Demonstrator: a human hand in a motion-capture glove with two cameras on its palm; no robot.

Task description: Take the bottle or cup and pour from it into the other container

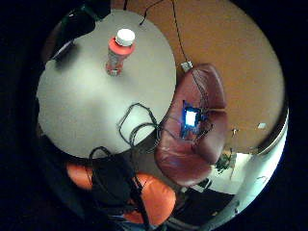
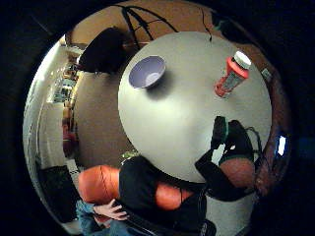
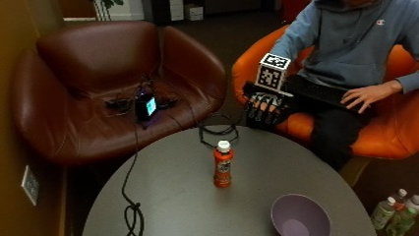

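An orange bottle (image 3: pixel 223 168) with a white cap stands upright near the middle of the round grey table (image 3: pixel 170 196); it also shows in both palm views (image 1: pixel 118 52) (image 2: pixel 230 74). A purple bowl (image 3: pixel 300 216) sits near the table's front right edge, also seen in the thumb side view (image 2: pixel 147 72). My gloved right hand (image 3: pixel 265 109) hovers above the table's far edge, palm down, fingers hanging straight and holding nothing. It is well apart from the bottle.
A brown leather armchair (image 3: pixel 98 88) with a lit device (image 3: pixel 145 106) and cables stands behind the table. A black cable (image 3: pixel 131 206) trails across the table's left part. The person sits in an orange chair (image 3: pixel 379 132), bare hand (image 3: pixel 360 98) on the lap. Bottles (image 3: pixel 393 211) stand on the floor.
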